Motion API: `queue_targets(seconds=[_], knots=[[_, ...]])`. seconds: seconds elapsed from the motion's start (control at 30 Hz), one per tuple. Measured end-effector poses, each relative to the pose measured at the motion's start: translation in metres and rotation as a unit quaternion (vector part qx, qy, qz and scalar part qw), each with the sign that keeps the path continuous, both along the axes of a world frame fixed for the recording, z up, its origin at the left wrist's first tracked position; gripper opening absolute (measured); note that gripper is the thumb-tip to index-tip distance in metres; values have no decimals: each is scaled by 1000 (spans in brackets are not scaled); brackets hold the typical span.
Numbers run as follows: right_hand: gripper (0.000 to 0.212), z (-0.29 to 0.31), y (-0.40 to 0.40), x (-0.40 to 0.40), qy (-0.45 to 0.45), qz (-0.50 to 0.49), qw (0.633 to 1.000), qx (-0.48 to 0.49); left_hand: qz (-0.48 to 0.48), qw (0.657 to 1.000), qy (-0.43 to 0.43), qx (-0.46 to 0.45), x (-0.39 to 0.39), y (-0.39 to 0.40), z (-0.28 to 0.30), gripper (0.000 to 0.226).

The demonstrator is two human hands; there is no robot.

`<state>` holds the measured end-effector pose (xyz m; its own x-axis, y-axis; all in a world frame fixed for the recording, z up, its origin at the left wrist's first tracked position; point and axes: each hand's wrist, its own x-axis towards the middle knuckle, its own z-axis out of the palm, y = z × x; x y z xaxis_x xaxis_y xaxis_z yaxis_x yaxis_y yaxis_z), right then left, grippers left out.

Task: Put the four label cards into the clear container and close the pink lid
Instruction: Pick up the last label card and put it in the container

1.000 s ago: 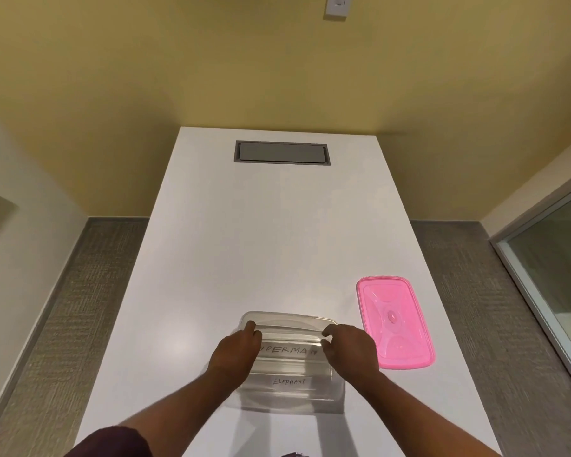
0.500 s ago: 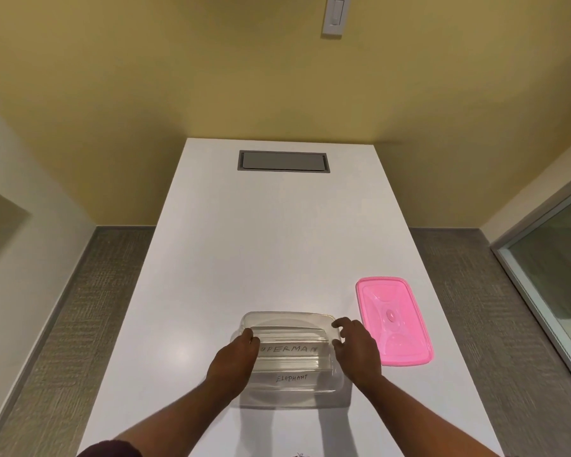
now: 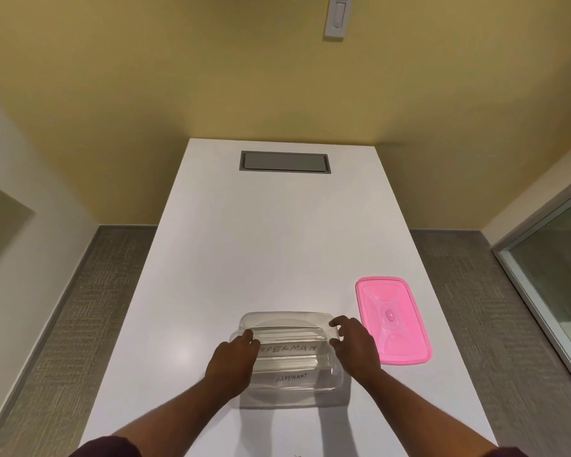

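Yellow wall (image 3: 145,77) with white switch (image 3: 336,18); grey carpet (image 3: 80,308) — long white table (image 3: 261,242).

we see an evenly lit, fairly bright room under soft overhead light. a pale glare spot sits on the white table (image 3: 185,352), and faint shadows fall toward us under the clear container (image 3: 287,354) and forearms. the wide lens bends the walls and floor outward at the edges, where detail smears slightly.

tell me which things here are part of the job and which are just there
Part of the job:
clear container
SUPERMAN card
ELEPHANT card
pink lid, off, lying to the container's right
left hand
right hand

Just there:
table
grey hatch in the table
wall switch
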<state>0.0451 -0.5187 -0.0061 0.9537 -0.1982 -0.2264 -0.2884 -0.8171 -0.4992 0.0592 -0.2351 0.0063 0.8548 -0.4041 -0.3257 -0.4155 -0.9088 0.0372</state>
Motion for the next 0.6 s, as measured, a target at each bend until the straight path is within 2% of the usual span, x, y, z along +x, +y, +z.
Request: queue_targets(seconds=[0.1,0.23,0.3,0.47,0.6], knots=[[29,4,-5,-1,-11,9,999,29,-5,999,-48,13,6,-5,8,33],[31,9,-12,-5,-51,-23,996,66,7,995,-104,3,15,-23,22,12],[30,8,-20,-7,-58,-51,994,76,12,995,-100,-22,24,-37,24,5],[31,3,-55,-8,-46,-113,989,86,55,987,-55,-137,46,-94,30,19],[34,-3,-95,-9,-15,-148,986,73,53,973,-4,-225,54,-149,29,21]])
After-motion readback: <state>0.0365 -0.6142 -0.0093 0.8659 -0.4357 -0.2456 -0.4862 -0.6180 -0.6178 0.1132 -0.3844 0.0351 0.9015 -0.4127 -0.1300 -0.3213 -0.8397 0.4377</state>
